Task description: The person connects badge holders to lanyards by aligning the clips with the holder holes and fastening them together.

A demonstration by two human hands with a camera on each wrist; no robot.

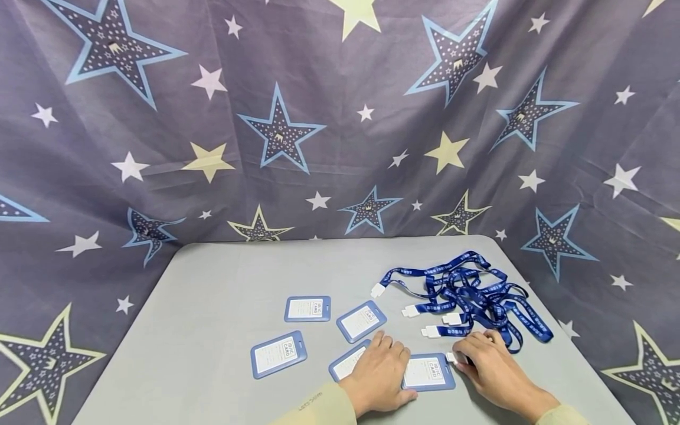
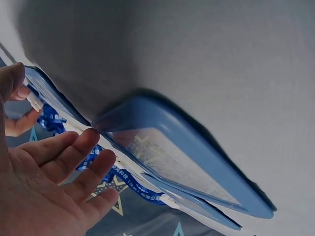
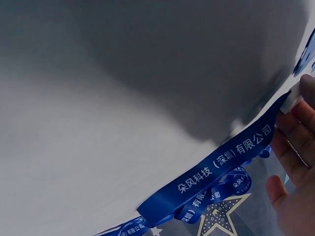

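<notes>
In the head view, my left hand (image 1: 379, 373) holds a blue-framed ID badge holder (image 1: 428, 373) by its left end, thumb at the near edge and fingers at the far edge. Just beyond the holder's slotted right end, my right hand (image 1: 491, 369) pinches the white plastic clip (image 1: 454, 358) of a blue lanyard. The right wrist view shows this lanyard's strap (image 3: 216, 162) running from the fingers, with white printed characters. Another badge holder (image 1: 347, 361) lies partly hidden under my left hand; in the left wrist view a blue-framed badge holder (image 2: 182, 152) looms close beside the fingers.
Three more badge holders lie left and beyond: one badge holder (image 1: 278, 354), a second badge holder (image 1: 307, 309) and a third badge holder (image 1: 361, 321). Several tangled blue lanyards (image 1: 473, 289) with white clips pile at the right. A star-patterned cloth (image 1: 340, 130) hangs behind the grey table (image 1: 212, 330).
</notes>
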